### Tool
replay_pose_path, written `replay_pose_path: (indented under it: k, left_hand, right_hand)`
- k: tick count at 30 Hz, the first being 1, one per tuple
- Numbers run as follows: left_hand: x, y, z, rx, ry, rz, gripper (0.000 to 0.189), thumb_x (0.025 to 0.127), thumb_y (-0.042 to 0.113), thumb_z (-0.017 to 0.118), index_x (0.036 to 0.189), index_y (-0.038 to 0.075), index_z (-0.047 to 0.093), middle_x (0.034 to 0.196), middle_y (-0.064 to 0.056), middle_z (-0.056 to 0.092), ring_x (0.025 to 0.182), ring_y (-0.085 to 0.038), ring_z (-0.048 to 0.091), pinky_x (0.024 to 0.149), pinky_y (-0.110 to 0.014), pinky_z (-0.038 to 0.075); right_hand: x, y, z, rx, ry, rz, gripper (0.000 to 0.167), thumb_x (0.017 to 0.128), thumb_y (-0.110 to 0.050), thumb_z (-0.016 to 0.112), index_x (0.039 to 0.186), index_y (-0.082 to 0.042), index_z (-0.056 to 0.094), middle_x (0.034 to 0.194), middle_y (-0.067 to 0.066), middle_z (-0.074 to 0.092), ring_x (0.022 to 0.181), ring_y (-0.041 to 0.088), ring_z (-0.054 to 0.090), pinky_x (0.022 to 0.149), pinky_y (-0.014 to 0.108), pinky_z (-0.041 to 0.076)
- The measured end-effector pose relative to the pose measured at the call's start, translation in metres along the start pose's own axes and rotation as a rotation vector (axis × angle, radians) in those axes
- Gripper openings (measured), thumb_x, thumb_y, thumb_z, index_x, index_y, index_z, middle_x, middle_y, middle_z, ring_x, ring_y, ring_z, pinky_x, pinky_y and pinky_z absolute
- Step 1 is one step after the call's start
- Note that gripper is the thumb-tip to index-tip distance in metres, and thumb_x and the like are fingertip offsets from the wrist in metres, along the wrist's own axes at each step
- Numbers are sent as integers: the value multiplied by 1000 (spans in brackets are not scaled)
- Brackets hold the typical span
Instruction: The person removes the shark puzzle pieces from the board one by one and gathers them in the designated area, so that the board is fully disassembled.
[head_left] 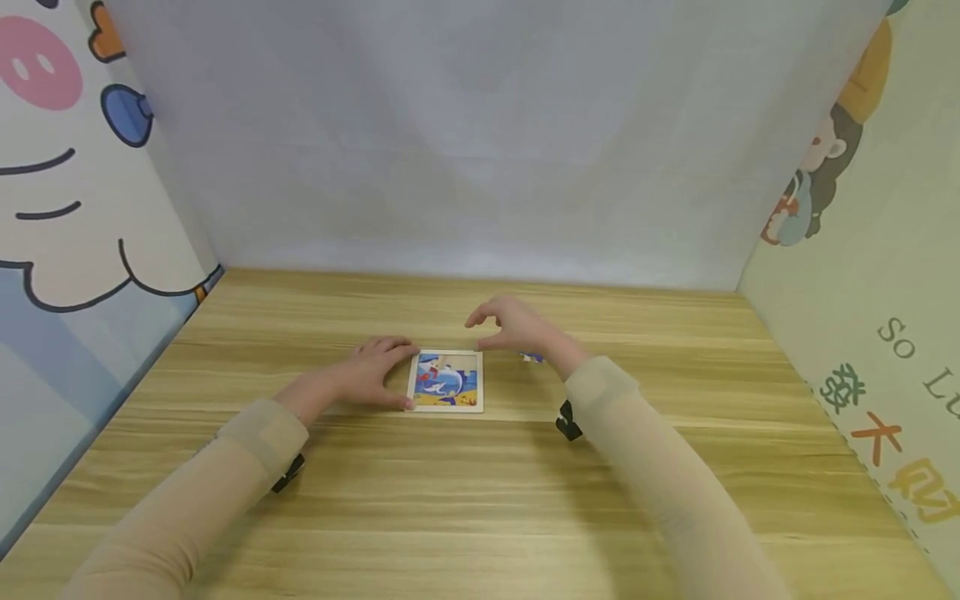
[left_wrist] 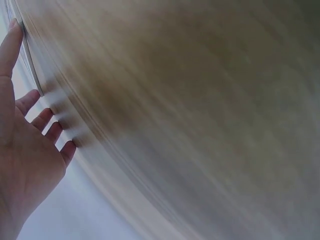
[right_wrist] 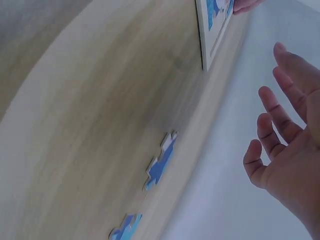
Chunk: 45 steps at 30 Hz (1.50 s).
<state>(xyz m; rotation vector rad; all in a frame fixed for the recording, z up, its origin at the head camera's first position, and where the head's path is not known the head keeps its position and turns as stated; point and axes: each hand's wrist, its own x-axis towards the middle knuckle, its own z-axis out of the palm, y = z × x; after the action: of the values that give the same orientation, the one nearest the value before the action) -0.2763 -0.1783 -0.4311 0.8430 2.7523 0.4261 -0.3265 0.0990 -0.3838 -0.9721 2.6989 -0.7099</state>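
A small square jigsaw puzzle point(head_left: 447, 383) with a white frame lies on the table, showing a dolphin sea scene and a bare, pale patch at its upper right. My left hand point(head_left: 372, 375) rests at its left side, thumb at the lower corner and forefinger at the upper one. In the left wrist view, that hand's point(left_wrist: 30, 150) other fingertips meet the tabletop. My right hand point(head_left: 516, 325) hovers by the frame's upper right corner, fingers loosely bent with nothing between them. Below that hand point(right_wrist: 285, 120), the right wrist view shows a blue puzzle piece point(right_wrist: 161, 161) and another piece point(right_wrist: 127, 226).
The wood-grain table point(head_left: 450, 500) reaches back to a pale cloth wall point(head_left: 480, 150). Printed cartoon panels stand at the left point(head_left: 90, 208) and the right point(head_left: 862, 292). A dark strap mount point(head_left: 568, 422) is under the right wrist.
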Motion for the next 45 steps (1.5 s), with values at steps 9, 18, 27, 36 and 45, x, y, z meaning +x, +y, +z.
replay_pose_path:
  k: [9,18,27,36,45]
  left_hand:
    - [0,2,-1,-1,-1,-3,93,76,59,68,147,12,32,151,-17,27,138,-42,21,107,-66,16]
    - [1,2,-3,20,-11,-8,93,77,61,66,148,13,30,152,-17,26,139,-41,20,108,-66,15]
    - [2,1,-1,11,-19,-16,92,77,61,66,148,15,30,153,-14,25,140,-40,19,108,-66,15]
    - [0,0,-1,24,-9,-9,91,78,61,65,148,14,31,152,-15,26,139,-41,20,106,-66,17]
    - [1,0,-1,17,-11,-16,92,77,61,66,148,15,31,153,-13,25,140,-39,19,107,-66,16]
  right_hand:
    - [16,-10,24,0,-33,-9,33,85,-22,71,116,-11,65,123,3,61,112,24,54,96,37,45]
    - [28,-11,45,-45,-76,-24,28,85,-30,71,110,-18,68,124,1,59,120,19,49,106,39,35]
    - [35,-13,51,-183,-143,-55,23,87,-35,68,105,-21,69,122,0,58,114,17,51,100,37,41]
    - [37,-17,53,-176,-146,-20,17,87,-38,67,95,-23,68,120,-1,56,112,18,51,97,45,42]
    - [37,-17,55,-137,-124,-1,14,86,-36,69,90,-22,67,118,-2,57,110,18,52,98,46,41]
